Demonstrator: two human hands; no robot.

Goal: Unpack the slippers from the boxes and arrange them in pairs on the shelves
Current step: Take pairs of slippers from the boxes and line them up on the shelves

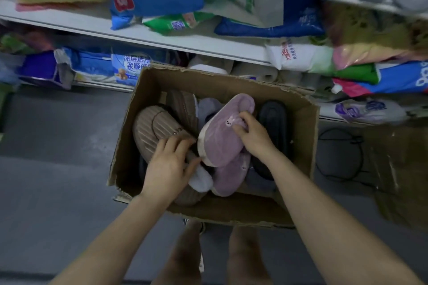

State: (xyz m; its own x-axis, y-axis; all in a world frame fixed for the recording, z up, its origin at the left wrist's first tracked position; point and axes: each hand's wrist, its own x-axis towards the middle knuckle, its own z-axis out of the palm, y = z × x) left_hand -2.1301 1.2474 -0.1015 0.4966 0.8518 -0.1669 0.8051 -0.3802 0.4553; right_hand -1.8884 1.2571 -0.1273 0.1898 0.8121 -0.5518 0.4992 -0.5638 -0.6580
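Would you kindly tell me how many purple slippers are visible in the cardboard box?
2. The upper purple slipper lies on top, gripped by the right hand; the lower purple slipper sits just beneath it, nearer the person. Others may be hidden under the pile.

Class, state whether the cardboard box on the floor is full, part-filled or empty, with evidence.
Part-filled. A purple slipper, a brown slipper and a black slipper lie inside, while bare inner walls of the cardboard box rise above them.
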